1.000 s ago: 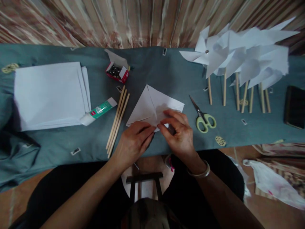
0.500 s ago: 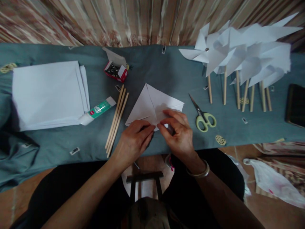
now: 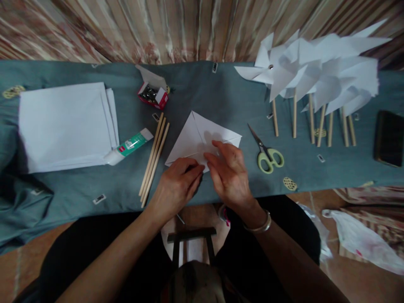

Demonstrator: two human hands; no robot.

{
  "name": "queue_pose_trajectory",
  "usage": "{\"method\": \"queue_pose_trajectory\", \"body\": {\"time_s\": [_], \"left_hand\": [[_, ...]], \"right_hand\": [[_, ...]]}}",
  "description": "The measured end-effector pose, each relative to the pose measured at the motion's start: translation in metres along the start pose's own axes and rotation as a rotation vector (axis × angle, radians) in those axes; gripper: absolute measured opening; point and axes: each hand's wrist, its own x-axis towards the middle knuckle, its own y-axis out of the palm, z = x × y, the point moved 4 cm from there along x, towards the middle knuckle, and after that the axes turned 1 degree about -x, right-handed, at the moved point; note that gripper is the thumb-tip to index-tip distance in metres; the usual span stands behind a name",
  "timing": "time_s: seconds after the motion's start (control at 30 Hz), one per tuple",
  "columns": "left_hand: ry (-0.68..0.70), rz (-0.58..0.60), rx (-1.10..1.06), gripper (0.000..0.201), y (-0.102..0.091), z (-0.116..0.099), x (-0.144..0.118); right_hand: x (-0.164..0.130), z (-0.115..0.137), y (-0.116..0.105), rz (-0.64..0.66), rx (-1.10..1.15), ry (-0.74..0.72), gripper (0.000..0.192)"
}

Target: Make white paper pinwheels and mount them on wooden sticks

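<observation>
A white sheet of paper [image 3: 189,136] with slits running in from its corners lies flat on the cloth in front of me. My left hand [image 3: 178,179] pinches its near corner between thumb and fingers. Over the right part of the sheet is my right hand [image 3: 232,174], its thumb and fingers apart and holding nothing; whether its fingertips touch the paper I cannot tell. Green-handled scissors [image 3: 267,155] lie to the right of this hand. Three wooden sticks [image 3: 154,160] rest left of the paper, beside a green and white glue tube [image 3: 131,143].
A stack of white paper [image 3: 63,126] lies at the left. Behind the sticks stands an open red box [image 3: 153,94] of metal pins. Several paper pinwheels [image 3: 315,71] on sticks overlap at the back right, near a dark phone [image 3: 389,139]. Green cloth [image 3: 195,78] covers the table.
My right hand has drawn back from the near corner, its thumb and fingers spreading apart. My left hand keeps its pinch on the paper. The view has shifted slightly.
</observation>
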Motion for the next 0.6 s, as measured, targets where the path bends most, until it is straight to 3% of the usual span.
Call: {"method": "queue_pose_trajectory", "body": {"time_s": [0.37, 0.6], "left_hand": [[-0.017, 0.039, -0.009, 0.018, 0.000, 0.001, 0.001], [-0.018, 0.035, -0.007, 0.016, 0.001, 0.001, 0.000]], "right_hand": [[-0.003, 0.002, 0.015, 0.052, -0.065, -0.013, 0.035], [0.009, -0.012, -0.008, 0.080, 0.095, 0.033, 0.041]]}}
